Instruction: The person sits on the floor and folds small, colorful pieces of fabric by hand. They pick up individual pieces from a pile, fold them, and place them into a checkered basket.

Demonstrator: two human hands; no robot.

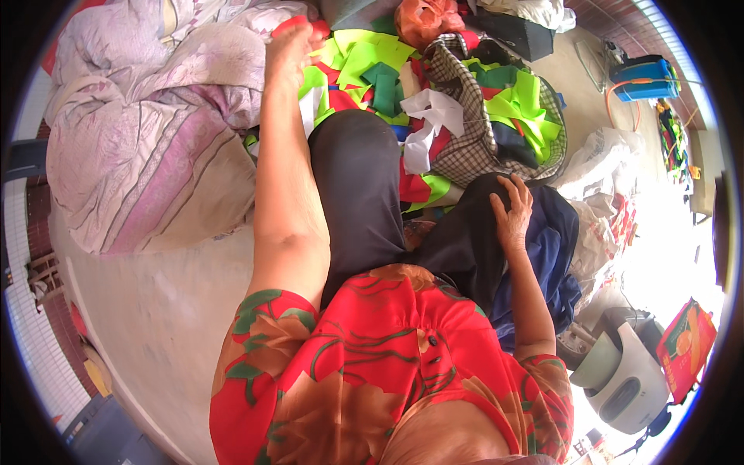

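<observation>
My left hand (291,56) is stretched out to the far edge of a heap of cloth scraps, its fingers closed on a red cloth scrap (316,28). Beside it lie bright lime-green scraps (370,56), dark green scraps (384,91) and more red ones. A white scrap (434,120) lies farther right on the heap. My right hand (511,211) rests on my right knee, over the black trousers, with its fingers apart and nothing in them. Near it stands a checked cloth bag (465,143) with lime-green, dark green and black scraps inside.
A large bundle in pale, purple-striped cloth (155,139) fills the left side. Whitish plastic bags (601,186) lie on the right, with a white-and-grey appliance (632,380) and a red box (686,349) nearer me. An orange-red plastic bag (428,22) and a blue case (645,77) are farther off.
</observation>
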